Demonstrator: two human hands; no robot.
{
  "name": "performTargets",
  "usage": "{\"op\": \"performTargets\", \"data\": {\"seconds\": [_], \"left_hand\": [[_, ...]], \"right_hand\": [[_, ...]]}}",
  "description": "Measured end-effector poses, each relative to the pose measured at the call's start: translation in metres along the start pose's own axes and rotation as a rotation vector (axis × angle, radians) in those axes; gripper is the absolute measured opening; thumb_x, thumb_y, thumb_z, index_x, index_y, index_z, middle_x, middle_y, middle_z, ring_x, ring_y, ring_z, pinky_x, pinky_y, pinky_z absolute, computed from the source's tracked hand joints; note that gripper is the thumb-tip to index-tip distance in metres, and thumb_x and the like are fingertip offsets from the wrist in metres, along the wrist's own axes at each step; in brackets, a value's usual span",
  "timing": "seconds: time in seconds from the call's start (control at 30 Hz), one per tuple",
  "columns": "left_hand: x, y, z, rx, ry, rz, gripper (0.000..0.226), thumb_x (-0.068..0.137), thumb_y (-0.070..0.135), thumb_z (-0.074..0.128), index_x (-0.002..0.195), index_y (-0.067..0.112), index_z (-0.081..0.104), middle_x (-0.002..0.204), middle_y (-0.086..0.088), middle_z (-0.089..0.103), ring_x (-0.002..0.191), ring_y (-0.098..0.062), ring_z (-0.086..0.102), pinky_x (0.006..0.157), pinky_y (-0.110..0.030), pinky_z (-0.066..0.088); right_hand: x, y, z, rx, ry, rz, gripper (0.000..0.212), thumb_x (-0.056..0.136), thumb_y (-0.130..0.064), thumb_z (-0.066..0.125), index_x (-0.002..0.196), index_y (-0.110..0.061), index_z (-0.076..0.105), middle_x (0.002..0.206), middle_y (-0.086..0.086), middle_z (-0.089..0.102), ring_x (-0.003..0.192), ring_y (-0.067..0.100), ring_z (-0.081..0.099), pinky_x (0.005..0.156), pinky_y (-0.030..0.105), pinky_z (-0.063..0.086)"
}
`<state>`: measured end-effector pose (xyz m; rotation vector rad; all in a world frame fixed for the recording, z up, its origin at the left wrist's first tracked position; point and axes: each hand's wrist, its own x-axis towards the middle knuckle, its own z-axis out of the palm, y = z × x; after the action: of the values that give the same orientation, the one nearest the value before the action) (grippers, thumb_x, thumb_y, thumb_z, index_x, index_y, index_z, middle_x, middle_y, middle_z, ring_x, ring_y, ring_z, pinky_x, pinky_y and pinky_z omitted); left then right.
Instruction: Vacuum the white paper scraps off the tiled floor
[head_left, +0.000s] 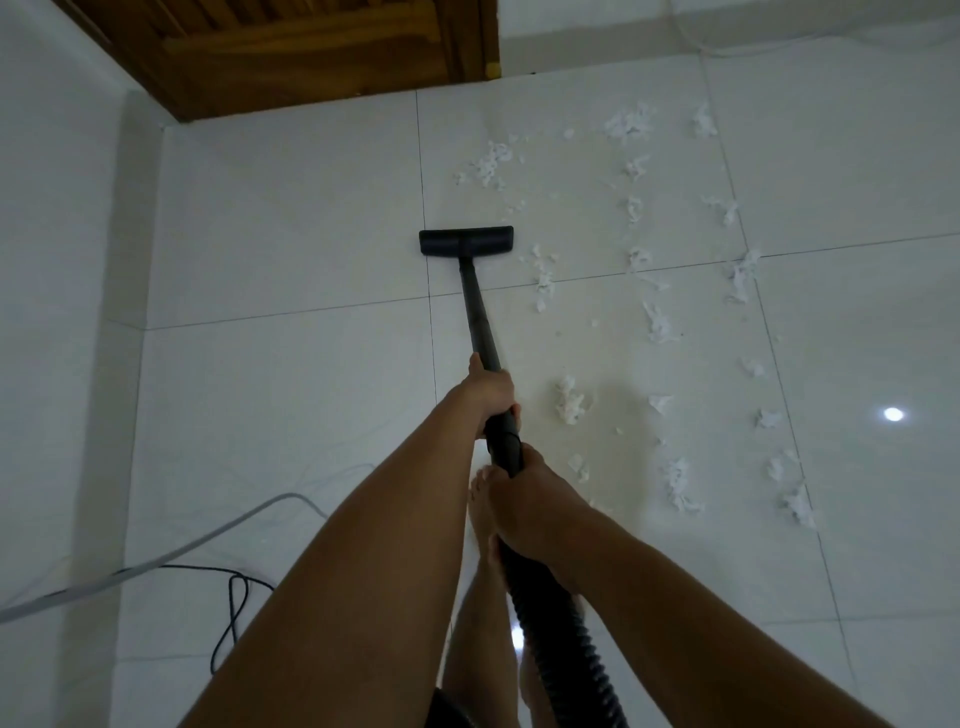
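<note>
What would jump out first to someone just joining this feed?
Both hands grip the black vacuum wand, the left hand farther down the tube, the right hand by the hose. Its floor head sits on the tile mid-frame, with white paper scraps strewn to its right.

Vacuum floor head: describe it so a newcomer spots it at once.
Start at the wooden door at the top of the view and drop to the tiled floor below it. The vacuum floor head lies there, at the far end of the black wand. It is the only wide dark bar; the paper scraps beside it are small, white and crumpled.
</note>
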<state>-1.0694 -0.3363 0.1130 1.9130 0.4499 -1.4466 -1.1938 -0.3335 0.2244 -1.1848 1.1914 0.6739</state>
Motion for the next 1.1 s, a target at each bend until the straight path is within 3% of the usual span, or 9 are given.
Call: {"op": "performTargets", "data": {"seconds": [0.07,0.27,0.4,0.57,0.7,0.9,1.03,1.1], "left_hand": [[0.008,0.011,-0.002,0.01,-0.003,0.009,0.056,0.109,0.026,0.038,0.159,0.038,0.015,0.086,-0.012,0.056,0.062,-0.017,0.052,0.09,-0.04,0.057],[0.028,0.043,-0.013,0.005,-0.021,0.011,0.064,0.111,0.027,0.037,0.161,0.044,0.001,0.076,-0.01,0.054,0.06,-0.015,0.051,0.08,-0.036,0.057],[0.043,0.06,-0.019,0.029,-0.014,0.029,0.065,0.111,0.03,0.037,0.161,0.043,-0.001,0.082,-0.01,0.054,0.062,-0.014,0.051,0.089,-0.037,0.057],[0.058,0.08,-0.024,0.016,-0.006,0.038,0.062,0.11,0.03,0.038,0.161,0.044,0.004,0.079,-0.01,0.054,0.06,-0.014,0.051,0.079,-0.034,0.057],[0.059,0.087,-0.027,0.012,-0.001,0.029,0.061,0.11,0.03,0.038,0.16,0.045,0.007,0.078,-0.009,0.054,0.059,-0.014,0.05,0.066,-0.029,0.054],[0.043,0.072,-0.019,0.062,-0.009,0.034,0.064,0.11,0.031,0.036,0.161,0.045,-0.001,0.08,-0.01,0.055,0.063,-0.015,0.052,0.091,-0.039,0.057],[0.033,0.061,-0.008,0.061,-0.023,0.034,0.066,0.111,0.032,0.034,0.161,0.044,-0.007,0.077,-0.01,0.055,0.06,-0.014,0.052,0.074,-0.033,0.059],[0.033,0.06,-0.004,0.042,-0.025,0.034,0.066,0.111,0.031,0.035,0.161,0.045,-0.006,0.078,-0.01,0.055,0.059,-0.014,0.052,0.08,-0.035,0.058]], "right_hand": [[0.007,-0.009,-0.001,0.05,-0.002,0.0,0.04,0.107,-0.029,0.042,0.146,-0.031,0.035,0.096,0.019,0.065,0.029,0.013,0.054,0.036,0.021,0.046],[0.032,-0.034,0.0,0.022,0.056,-0.051,0.046,0.107,-0.033,0.04,0.152,-0.033,0.03,0.094,0.016,0.066,0.026,0.008,0.053,0.034,0.017,0.043],[0.043,-0.052,0.0,0.05,0.04,-0.034,0.047,0.107,-0.036,0.041,0.152,-0.038,0.027,0.096,0.018,0.067,0.034,0.013,0.057,0.038,0.022,0.048],[0.058,-0.072,-0.001,0.081,0.029,-0.034,0.045,0.107,-0.035,0.04,0.15,-0.039,0.028,0.096,0.017,0.063,0.041,0.016,0.058,0.043,0.026,0.051],[0.065,-0.077,-0.001,0.048,0.048,-0.048,0.046,0.108,-0.033,0.04,0.152,-0.035,0.029,0.095,0.016,0.062,0.032,0.011,0.054,0.036,0.02,0.045],[0.047,-0.062,-0.004,0.056,0.021,-0.032,0.046,0.107,-0.033,0.04,0.151,-0.035,0.028,0.094,0.017,0.063,0.039,0.016,0.057,0.043,0.026,0.051],[0.038,-0.05,-0.014,-0.007,0.049,-0.05,0.047,0.108,-0.033,0.04,0.153,-0.033,0.027,0.099,0.017,0.064,0.044,0.016,0.058,0.036,0.019,0.045],[0.038,-0.047,-0.018,-0.026,0.057,-0.056,0.047,0.108,-0.033,0.04,0.153,-0.033,0.028,0.099,0.016,0.063,0.042,0.014,0.057,0.034,0.017,0.043]]}}
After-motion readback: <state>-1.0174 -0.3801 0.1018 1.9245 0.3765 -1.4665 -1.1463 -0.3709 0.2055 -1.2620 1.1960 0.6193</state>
